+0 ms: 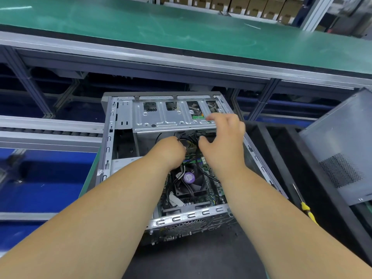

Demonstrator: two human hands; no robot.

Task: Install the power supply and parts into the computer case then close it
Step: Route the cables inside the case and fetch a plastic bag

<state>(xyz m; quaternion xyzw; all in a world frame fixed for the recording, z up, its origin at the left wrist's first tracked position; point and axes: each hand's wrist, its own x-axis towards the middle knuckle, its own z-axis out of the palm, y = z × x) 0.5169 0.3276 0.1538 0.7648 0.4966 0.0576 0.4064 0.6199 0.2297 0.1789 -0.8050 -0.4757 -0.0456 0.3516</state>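
Note:
An open grey computer case [108, 137] lies on its side before me, its motherboard and black CPU fan [191, 184] exposed. A metal drive cage [161, 115] spans the far end. Below that cage, my left hand [171, 152] is curled around black cables [184, 137]. Beside it, my right hand [223, 141] reaches in with fingers spread over the cage's right edge and thumb near a black connector [205, 134]. What my right hand's fingertips touch is hidden.
The grey side panel [342, 146] with a mesh vent leans at the right. A yellow-handled screwdriver [306, 206] lies on the black mat right of the case. A green conveyor belt [181, 31] runs behind; a blue surface sits at the left.

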